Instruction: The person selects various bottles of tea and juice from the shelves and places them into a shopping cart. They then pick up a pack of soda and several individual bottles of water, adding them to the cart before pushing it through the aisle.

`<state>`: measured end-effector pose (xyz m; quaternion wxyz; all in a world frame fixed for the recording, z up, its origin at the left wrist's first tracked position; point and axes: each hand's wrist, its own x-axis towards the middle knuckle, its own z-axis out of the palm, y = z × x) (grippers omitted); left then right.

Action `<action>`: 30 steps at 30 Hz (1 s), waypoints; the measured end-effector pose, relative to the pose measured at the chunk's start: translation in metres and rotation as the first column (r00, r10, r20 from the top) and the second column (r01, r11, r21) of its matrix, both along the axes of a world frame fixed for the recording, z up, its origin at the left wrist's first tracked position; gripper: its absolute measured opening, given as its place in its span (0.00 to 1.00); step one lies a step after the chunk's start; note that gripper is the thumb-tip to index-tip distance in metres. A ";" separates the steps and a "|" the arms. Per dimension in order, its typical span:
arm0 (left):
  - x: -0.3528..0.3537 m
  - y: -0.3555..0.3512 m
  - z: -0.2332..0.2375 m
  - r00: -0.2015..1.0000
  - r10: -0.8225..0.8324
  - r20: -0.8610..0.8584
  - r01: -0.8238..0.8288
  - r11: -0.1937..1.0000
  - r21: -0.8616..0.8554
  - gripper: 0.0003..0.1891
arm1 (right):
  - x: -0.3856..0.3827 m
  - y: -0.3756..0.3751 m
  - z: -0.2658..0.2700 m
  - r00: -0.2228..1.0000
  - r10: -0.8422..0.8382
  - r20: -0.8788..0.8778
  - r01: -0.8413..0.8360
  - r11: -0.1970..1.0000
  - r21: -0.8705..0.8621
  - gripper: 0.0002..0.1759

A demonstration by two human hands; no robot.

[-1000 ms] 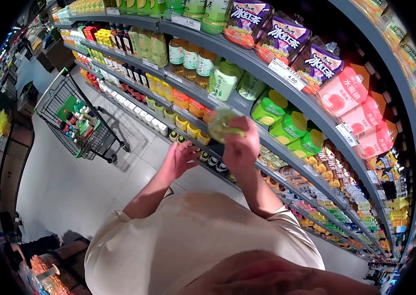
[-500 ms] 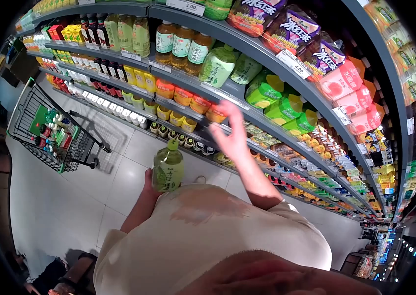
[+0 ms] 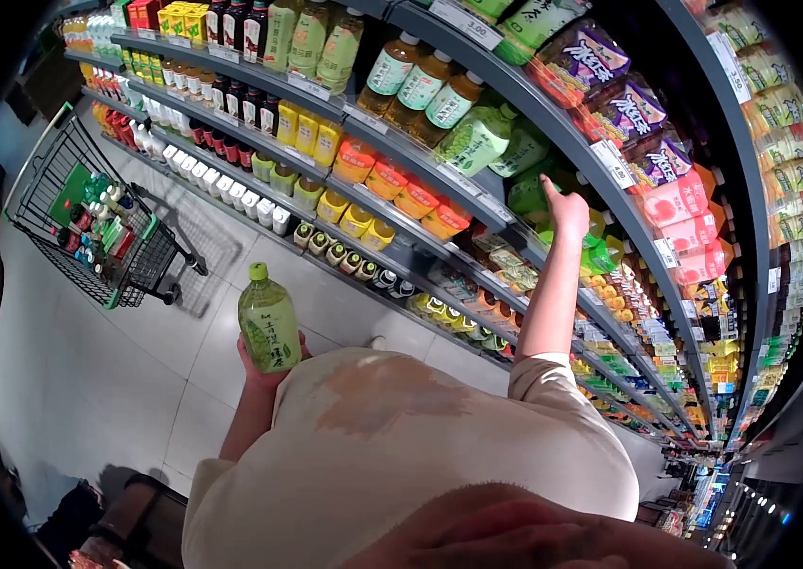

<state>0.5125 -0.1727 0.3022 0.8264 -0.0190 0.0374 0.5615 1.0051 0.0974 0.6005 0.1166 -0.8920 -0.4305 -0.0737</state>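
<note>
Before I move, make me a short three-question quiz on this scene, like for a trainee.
1. True or false: the left hand holds a green bottle.
2. Where is the right hand?
A. On the bottle's cap
B. At the shelf
C. Against the shirt
3. What wheeled thing stands on the tiled floor?

Key: 1. True. 2. B. 3. A shopping cart.
</note>
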 end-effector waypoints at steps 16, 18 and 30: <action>-0.095 -0.036 -0.009 0.997 0.062 0.056 -0.069 0.989 0.130 0.56 | -0.011 -0.061 -0.090 0.931 0.164 0.326 -0.360 0.569 0.739 0.46; -0.104 -0.029 -0.007 0.999 0.041 0.035 -0.046 0.989 0.141 0.56 | -0.024 -0.086 -0.085 0.893 0.291 0.343 -0.445 0.471 0.762 0.46; -0.128 0.092 -0.016 0.987 -0.102 -0.122 0.067 0.962 -0.264 0.45 | -0.194 -0.088 -0.248 0.309 0.721 -0.620 -0.373 0.692 0.618 0.51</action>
